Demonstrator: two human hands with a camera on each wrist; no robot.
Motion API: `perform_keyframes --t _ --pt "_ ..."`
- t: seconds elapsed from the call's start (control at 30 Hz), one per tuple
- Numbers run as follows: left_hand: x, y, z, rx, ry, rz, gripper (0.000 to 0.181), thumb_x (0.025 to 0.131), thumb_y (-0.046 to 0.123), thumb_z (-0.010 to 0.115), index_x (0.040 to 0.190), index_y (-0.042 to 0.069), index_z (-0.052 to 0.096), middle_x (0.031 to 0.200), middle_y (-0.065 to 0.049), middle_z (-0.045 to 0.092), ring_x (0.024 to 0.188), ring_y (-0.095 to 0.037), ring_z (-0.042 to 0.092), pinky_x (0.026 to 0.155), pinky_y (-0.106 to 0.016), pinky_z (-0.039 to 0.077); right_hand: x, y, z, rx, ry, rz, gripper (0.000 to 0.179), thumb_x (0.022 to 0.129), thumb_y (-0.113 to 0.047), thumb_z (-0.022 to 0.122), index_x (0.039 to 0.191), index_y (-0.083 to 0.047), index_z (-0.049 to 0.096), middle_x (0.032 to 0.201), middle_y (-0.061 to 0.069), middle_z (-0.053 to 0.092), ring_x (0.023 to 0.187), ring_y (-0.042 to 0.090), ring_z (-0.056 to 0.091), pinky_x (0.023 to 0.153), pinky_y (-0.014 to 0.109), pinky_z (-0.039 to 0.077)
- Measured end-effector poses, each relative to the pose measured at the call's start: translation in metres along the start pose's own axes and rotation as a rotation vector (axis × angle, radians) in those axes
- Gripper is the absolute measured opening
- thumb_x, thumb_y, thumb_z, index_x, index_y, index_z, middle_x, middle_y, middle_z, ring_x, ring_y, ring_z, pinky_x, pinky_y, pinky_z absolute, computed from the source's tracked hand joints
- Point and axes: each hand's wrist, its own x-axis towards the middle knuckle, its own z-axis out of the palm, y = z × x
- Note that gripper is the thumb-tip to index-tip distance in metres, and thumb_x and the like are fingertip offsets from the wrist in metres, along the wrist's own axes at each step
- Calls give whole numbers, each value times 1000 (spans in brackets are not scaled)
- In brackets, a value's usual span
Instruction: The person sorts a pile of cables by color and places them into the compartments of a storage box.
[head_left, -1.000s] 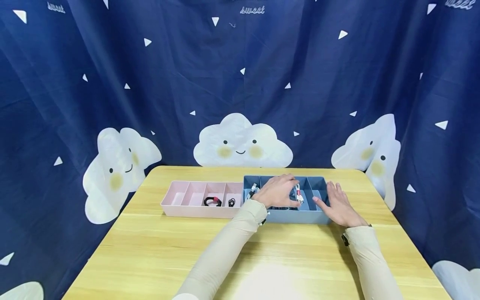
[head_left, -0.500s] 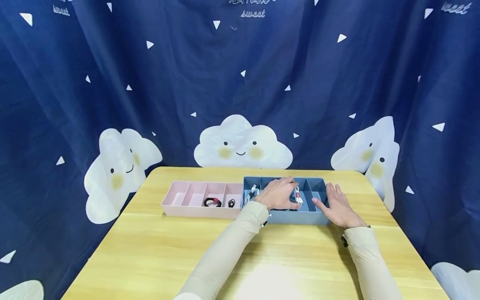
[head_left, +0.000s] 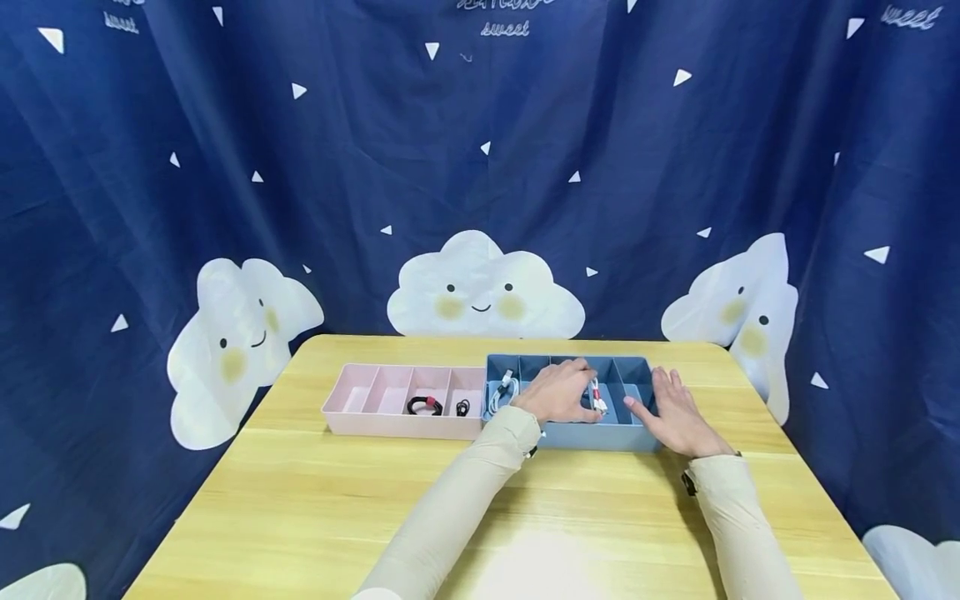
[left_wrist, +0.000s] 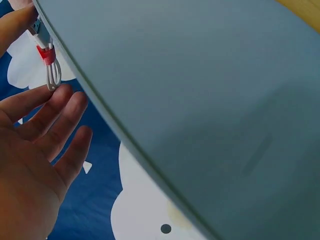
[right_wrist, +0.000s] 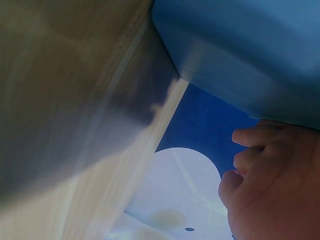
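My left hand (head_left: 557,393) reaches over the middle of the blue divided box (head_left: 600,435). Its thumb and index finger pinch a bundled white cable (head_left: 597,395) with a red tie. In the left wrist view this cable (left_wrist: 53,67) hangs between the thumb and index fingertip at the box's rim, the other fingers spread. My right hand (head_left: 682,417) rests at the box's right end, thumb over the rim and fingers extended along the outside wall. The right wrist view shows the hand (right_wrist: 280,175) beside the blue wall (right_wrist: 230,70).
A pink divided box (head_left: 401,425) stands against the blue one's left side. It holds a black cable (head_left: 425,406) with a red tie and a small black cable (head_left: 462,407). Another white cable (head_left: 502,392) lies in the blue box's left compartment. A curtain (head_left: 480,167) hangs behind the table (head_left: 315,517).
Since a second ago the left hand has shifted very slightly, the white cable staying between its thumb and index finger. The right hand and both boxes hold their places.
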Motion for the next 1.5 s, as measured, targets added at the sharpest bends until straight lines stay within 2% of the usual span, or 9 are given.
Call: perform_keyframes --t 0.27,0.87,1.27,1.5 --pt "4 4 3 -41 -21 -19 72 89 55 75 146 14 59 144 -2 60 125 -17 62 102 -33 56 0 0 1 8 -10 9 98 104 -59 44 158 16 10 166 40 9 155 59 0 122 74 6" --pt "7 3 5 -91 -63 -51 74 90 56 74 149 17 55 148 -1 57 130 -17 60 107 -35 54 3 0 0 3 -18 20 100 104 -61 43 158 16 10 166 40 9 155 58 0 123 73 6" --pt "6 2 5 -100 -70 -41 71 91 55 73 149 18 56 143 1 57 121 -15 62 100 -30 56 3 2 0 14 -18 16 100 104 -60 44 158 16 11 166 40 9 155 58 0 122 74 7" --pt "3 2 7 -72 -45 -21 71 92 58 71 149 19 56 140 1 59 119 -15 63 99 -31 56 1 1 0 7 -19 22 100 104 -60 44 158 16 10 166 40 9 155 58 0 122 74 7"
